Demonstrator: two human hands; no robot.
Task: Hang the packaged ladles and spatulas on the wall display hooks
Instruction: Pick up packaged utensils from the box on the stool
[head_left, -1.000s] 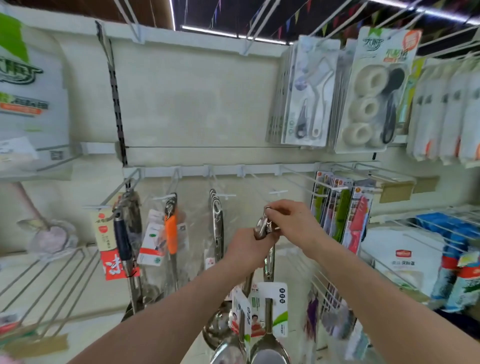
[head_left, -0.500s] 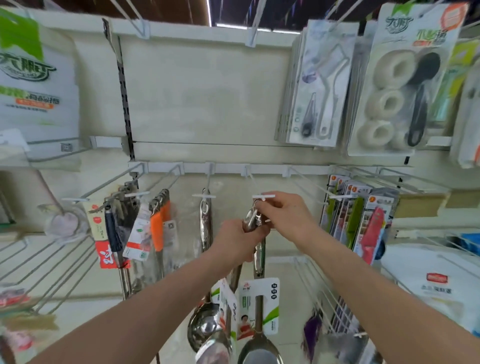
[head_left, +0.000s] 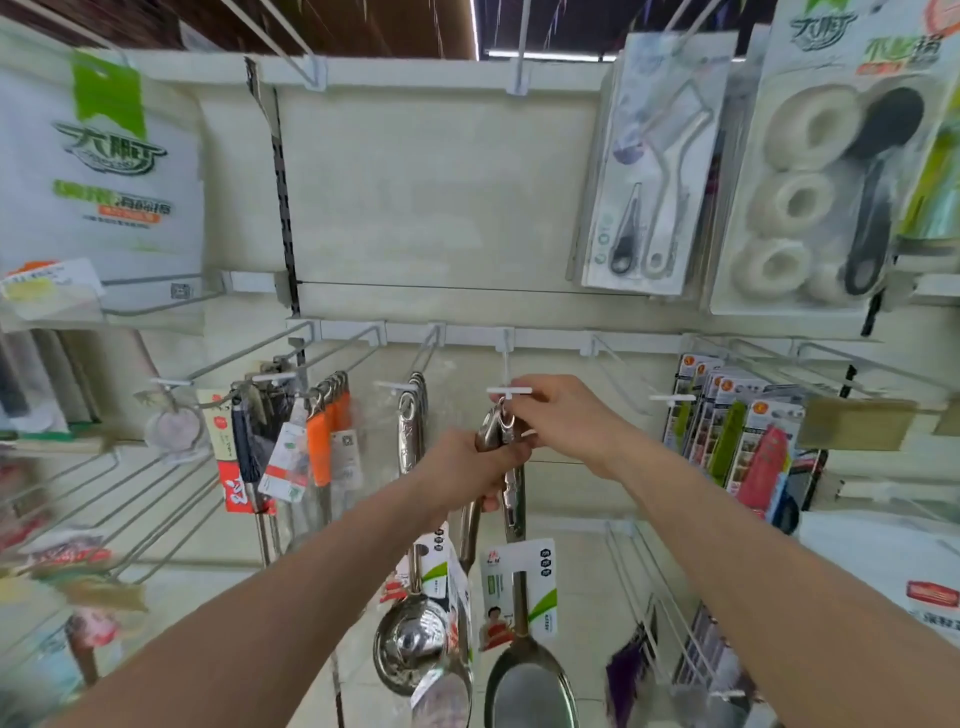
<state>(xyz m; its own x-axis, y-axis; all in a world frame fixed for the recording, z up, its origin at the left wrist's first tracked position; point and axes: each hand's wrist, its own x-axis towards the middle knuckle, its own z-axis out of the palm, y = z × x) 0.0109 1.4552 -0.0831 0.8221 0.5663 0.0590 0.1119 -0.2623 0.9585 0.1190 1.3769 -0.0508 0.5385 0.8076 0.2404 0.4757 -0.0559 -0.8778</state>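
ladles (head_left: 410, 647) and a spatula (head_left: 530, 693), steel with card labels, hang bunched at lower centre of the frame, handles clasped in the left hand (head_left: 467, 467). right hand (head_left: 563, 421) pinches the spatula's top loop just below the white-tipped display hook (head_left: 509, 390) at centre.

1. Polished, mirror-glossy metal is seen on the ladles (head_left: 415, 644) and spatula (head_left: 530, 686).
2. Printed paper cards (head_left: 521, 592) are tied to their handles.
3. The hook (head_left: 506, 364) is white-coated wire; the wall panel (head_left: 431, 192) is matt.
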